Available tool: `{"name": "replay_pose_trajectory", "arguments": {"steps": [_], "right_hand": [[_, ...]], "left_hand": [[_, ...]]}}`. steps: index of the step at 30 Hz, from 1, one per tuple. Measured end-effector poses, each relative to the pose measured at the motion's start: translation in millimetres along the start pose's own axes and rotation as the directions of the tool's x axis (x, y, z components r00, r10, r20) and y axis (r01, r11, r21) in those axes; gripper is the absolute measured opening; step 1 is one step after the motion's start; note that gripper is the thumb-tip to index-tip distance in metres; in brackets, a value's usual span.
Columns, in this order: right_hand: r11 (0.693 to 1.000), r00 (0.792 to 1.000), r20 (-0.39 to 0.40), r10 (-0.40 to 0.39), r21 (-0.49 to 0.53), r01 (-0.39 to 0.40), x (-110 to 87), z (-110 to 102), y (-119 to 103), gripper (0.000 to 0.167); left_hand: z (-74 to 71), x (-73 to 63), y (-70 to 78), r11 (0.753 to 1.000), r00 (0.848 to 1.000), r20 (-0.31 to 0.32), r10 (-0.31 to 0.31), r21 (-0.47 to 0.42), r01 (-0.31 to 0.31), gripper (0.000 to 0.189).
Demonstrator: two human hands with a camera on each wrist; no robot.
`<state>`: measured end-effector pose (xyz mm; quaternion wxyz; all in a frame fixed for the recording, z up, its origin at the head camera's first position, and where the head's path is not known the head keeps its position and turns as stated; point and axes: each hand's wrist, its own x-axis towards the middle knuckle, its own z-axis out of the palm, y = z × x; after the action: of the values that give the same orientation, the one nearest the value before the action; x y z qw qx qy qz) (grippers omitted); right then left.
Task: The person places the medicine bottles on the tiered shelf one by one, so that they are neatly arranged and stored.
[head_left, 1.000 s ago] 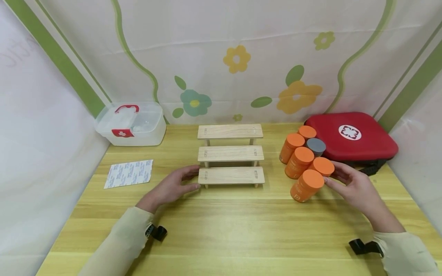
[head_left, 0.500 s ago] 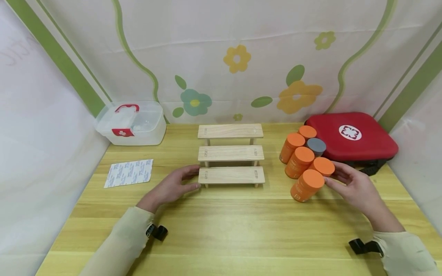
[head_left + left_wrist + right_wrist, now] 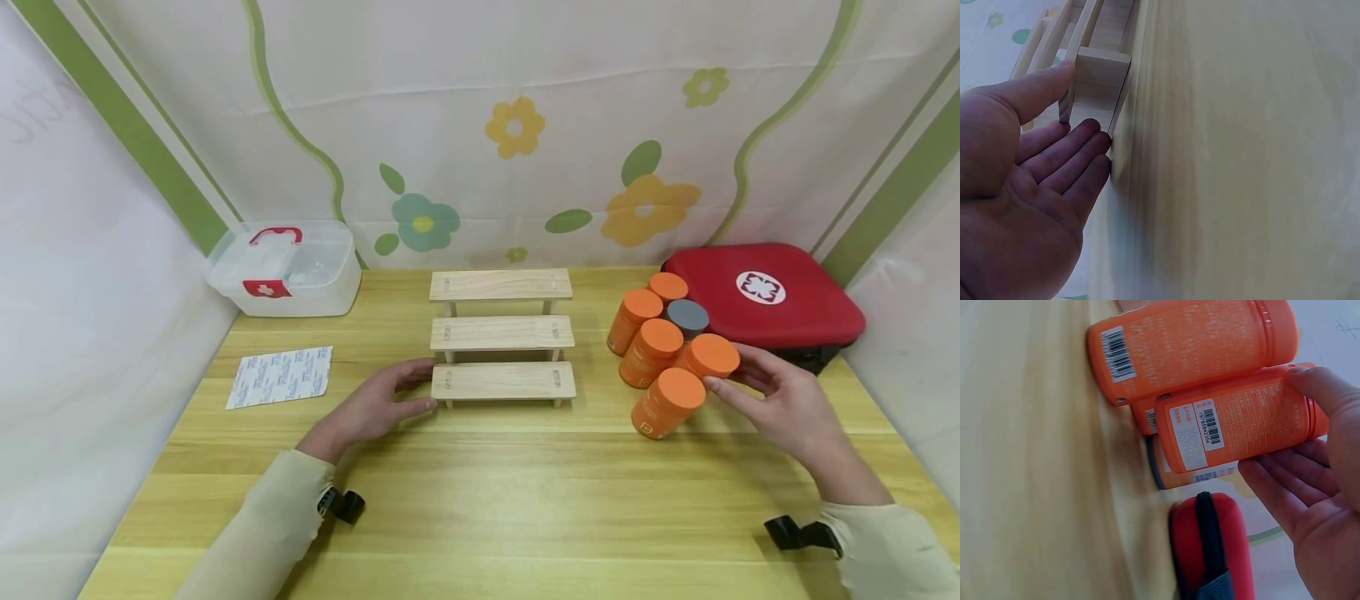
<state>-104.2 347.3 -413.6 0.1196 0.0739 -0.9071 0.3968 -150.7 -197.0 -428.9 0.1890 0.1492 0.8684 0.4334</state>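
Note:
A three-tier wooden step rack [image 3: 502,381] stands at mid-table. My left hand [image 3: 378,404] is at its left end, thumb toward the front and fingers farther back. In the left wrist view the fingers [image 3: 1063,162] are nearly straight and the fingertips meet the rack's end. My right hand [image 3: 783,408] pinches an orange-capped bottle [image 3: 711,356] between thumb and fingers. In the right wrist view this held bottle [image 3: 1235,422] shows a barcode label, and the thumb lies near its cap. Beside it stand several more orange bottles [image 3: 667,404] and one grey-capped bottle [image 3: 687,317].
A red first-aid case [image 3: 780,300] lies behind the bottles at the right, with a black strap [image 3: 1210,531]. At the back left is a clear plastic first-aid box [image 3: 300,267] with a red handle. A printed white sheet [image 3: 280,377] lies before it. Fabric walls enclose the table.
My right hand has shifted slightly right and back. The bottle it pinches has risen a little and moved away from the front bottle. The left hand and rack stay put.

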Motion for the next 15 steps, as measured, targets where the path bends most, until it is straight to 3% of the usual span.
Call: {"name": "replay_pose_trajectory", "arguments": {"steps": [8,15], "right_hand": [[0.999,0.999,-0.033,-0.042,-0.013,0.042,5.0,-10,-9,0.059],[0.991,0.989,-0.074,-0.131,0.008,0.132,10.5,-14,-18,0.058]], "left_hand": [[0.1,-0.2,-0.1,1.0,1.0,0.0,0.002,-0.004,-0.002,0.071],[0.2,-0.6,-0.9,1.0,1.0,0.0,0.008,-0.01,-0.008,0.07]]}}
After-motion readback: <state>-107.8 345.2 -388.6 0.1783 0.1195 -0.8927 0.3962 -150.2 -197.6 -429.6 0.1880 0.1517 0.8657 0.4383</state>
